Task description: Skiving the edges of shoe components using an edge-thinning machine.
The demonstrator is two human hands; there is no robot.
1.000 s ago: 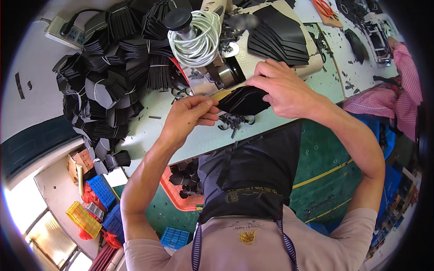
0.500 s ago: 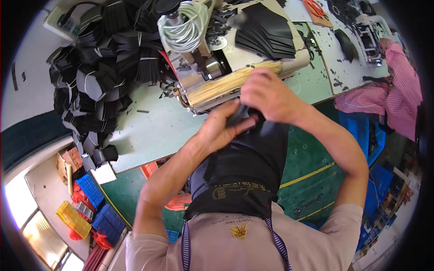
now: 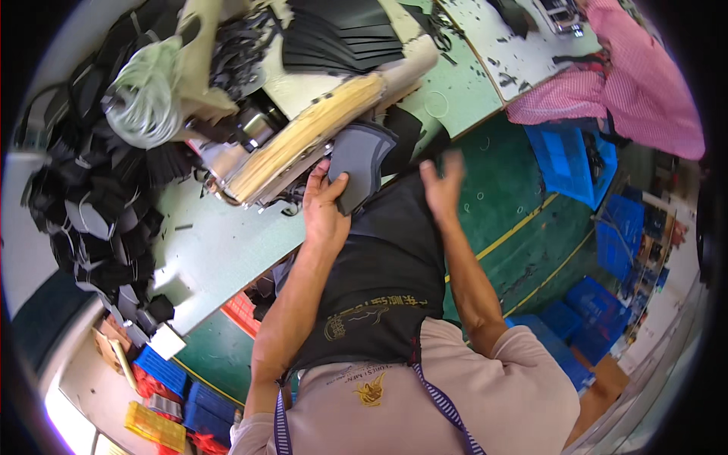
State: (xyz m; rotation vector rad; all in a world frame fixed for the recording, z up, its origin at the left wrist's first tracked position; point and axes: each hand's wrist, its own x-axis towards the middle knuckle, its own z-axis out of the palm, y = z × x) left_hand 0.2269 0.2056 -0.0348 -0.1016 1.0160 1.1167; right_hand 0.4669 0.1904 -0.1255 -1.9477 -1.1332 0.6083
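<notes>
My left hand (image 3: 324, 208) pinches a dark grey, curved flat piece (image 3: 360, 163) by its left edge, thumb on its face. That piece lies against the front of a machine with a long yellowish bar (image 3: 307, 136) on top. Just beyond its right side is a black flat piece (image 3: 402, 140) by the table edge. Over the floor to the right, my right hand (image 3: 444, 189) is empty, thumb and fingers spread, its fingertips blurred. Fanned black flat pieces (image 3: 341, 38) rest on the machine's bed behind the bar.
Bundles of black pieces (image 3: 98, 220) are heaped at the left of the pale green table (image 3: 216, 243). A coil of clear tubing (image 3: 144, 95) hangs on the machine. Black scraps (image 3: 241, 57) lie behind it. A blue crate (image 3: 557, 167) and pink checked cloth (image 3: 644, 98) are at right.
My hands were together over a dark piece; the right has let go and swung away to the right. The left holds the grey piece, now spread flat to view. The view has turned rightward.
</notes>
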